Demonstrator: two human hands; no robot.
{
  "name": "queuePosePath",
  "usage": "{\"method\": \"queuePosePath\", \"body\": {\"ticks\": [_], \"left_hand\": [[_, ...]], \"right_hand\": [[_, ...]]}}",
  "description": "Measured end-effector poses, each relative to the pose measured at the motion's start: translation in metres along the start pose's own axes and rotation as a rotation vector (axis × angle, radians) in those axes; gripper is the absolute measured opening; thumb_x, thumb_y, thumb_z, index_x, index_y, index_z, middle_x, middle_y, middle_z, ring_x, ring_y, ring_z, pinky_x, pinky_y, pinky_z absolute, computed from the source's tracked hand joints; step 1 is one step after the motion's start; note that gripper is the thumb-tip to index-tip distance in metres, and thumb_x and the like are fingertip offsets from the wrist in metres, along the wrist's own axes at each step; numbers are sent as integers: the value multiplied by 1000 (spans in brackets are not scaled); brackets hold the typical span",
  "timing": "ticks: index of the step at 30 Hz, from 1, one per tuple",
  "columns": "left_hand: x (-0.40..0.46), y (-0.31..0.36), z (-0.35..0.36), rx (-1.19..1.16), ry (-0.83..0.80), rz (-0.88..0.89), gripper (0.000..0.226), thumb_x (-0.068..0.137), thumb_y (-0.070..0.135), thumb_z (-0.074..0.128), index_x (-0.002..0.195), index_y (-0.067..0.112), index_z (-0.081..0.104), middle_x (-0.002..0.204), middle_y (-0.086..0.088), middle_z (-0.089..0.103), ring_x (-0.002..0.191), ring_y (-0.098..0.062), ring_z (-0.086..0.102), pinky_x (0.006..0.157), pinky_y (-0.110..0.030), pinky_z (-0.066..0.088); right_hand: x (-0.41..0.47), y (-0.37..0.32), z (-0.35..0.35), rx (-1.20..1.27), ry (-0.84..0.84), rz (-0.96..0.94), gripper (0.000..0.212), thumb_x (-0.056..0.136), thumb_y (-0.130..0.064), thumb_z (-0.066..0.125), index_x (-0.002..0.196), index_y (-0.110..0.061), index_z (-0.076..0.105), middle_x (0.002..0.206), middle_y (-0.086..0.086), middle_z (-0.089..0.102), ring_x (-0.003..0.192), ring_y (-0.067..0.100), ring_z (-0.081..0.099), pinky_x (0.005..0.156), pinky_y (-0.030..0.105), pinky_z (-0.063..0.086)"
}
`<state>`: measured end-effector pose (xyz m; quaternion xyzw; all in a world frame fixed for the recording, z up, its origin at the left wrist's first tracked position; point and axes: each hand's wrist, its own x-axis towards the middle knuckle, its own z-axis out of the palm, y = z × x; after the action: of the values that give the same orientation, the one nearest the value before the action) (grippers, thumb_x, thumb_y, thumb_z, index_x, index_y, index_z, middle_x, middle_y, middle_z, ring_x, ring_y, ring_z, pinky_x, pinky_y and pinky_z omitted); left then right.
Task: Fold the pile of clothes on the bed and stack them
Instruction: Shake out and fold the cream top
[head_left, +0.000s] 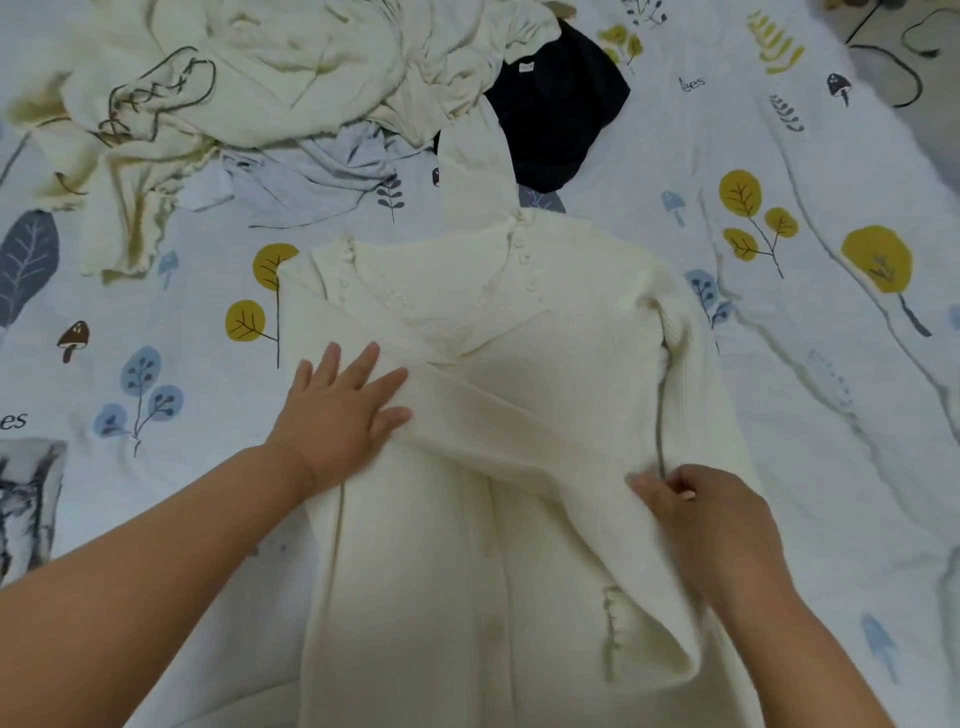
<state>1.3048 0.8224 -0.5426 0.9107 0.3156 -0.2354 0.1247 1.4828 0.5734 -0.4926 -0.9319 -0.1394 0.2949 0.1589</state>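
Observation:
A cream knitted garment with a buttoned collar lies flat on the bed, neck pointing away from me. One of its sleeves is folded across the chest. My left hand presses flat on the garment's left side, fingers straight, next to the sleeve's cuff end. My right hand pinches the knit fabric at the garment's right edge. Behind it lies a heap of unfolded cream clothes, a pale grey piece and a black garment.
The bedsheet is white with printed yellow and blue trees and mushrooms. A grey printed pillow or cloth sits at the left edge. Dark cables lie at the far right corner.

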Motion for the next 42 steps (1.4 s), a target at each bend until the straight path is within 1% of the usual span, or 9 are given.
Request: {"method": "queuePosePath", "body": {"ticks": [5, 13, 18, 22, 26, 31, 33, 37, 42], "left_hand": [[-8, 55, 2, -12, 221, 30, 59, 94, 52, 27, 143, 18, 26, 155, -8, 15, 142, -33, 11, 114, -47, 9], [-11, 75, 33, 23, 54, 231, 77, 91, 58, 32, 141, 36, -23, 155, 6, -23, 143, -28, -17, 114, -44, -8], [-15, 90, 26, 104, 48, 155, 68, 98, 34, 29, 146, 30, -19, 156, 0, -22, 143, -33, -14, 115, -48, -4], [-24, 132, 25, -17, 190, 175, 65, 96, 32, 29, 149, 26, -8, 157, -4, -16, 144, -28, -13, 115, -45, -5], [-32, 154, 45, 2, 138, 240, 64, 97, 48, 19, 147, 27, -15, 155, -1, -23, 143, -25, -20, 115, -44, -9], [-30, 170, 50, -38, 77, 145, 63, 97, 41, 27, 149, 26, -4, 157, -1, -16, 143, -25, -17, 114, -47, -7], [-30, 183, 45, -91, 81, 120, 63, 95, 31, 32, 150, 22, 4, 158, -5, -10, 144, -26, -12, 115, -48, -3], [-34, 209, 37, -234, 108, 195, 54, 90, 22, 41, 142, 21, 28, 157, -3, 9, 143, -18, 7, 116, -40, 4], [-34, 235, 29, -449, 146, 250, 41, 88, 17, 44, 129, 20, 49, 142, 0, 39, 131, -16, 33, 110, -29, 20]], "right_hand": [[-4, 1, 15, -292, -85, 12, 29, 94, -48, 42, 96, -21, 54, 96, 2, 62, 91, 25, 59, 70, 30, 38], [-17, 33, -18, 64, -316, 117, 50, 80, -57, 57, 52, -18, 41, 43, -11, 44, 40, 4, 43, 47, 23, 31], [-30, 43, -10, -454, -109, 44, 22, 91, -42, 46, 102, -24, 53, 98, -3, 58, 95, 17, 56, 68, 28, 41], [-35, 35, 27, -339, 205, -306, 58, 90, -22, 55, 144, -18, 34, 145, 15, 36, 135, 32, 32, 107, 37, 31], [-24, 40, 47, -494, -136, -452, 61, 100, -40, 26, 149, -30, -10, 157, 1, -18, 137, 18, -29, 112, 44, -13], [-7, 50, 20, -294, 146, -509, 26, 92, -15, 54, 115, -9, 62, 118, 14, 60, 110, 32, 55, 94, 39, 39], [-1, 57, 3, -228, 339, -327, 26, 78, 4, 62, 103, -2, 64, 99, 18, 61, 90, 35, 57, 75, 39, 45], [14, 76, -22, -201, 55, 168, 38, 91, -21, 49, 127, -10, 43, 125, 15, 42, 115, 30, 39, 90, 37, 36], [14, 78, -38, -156, -17, 130, 16, 91, -14, 43, 104, -10, 53, 107, 13, 57, 96, 29, 51, 72, 30, 37]]}}
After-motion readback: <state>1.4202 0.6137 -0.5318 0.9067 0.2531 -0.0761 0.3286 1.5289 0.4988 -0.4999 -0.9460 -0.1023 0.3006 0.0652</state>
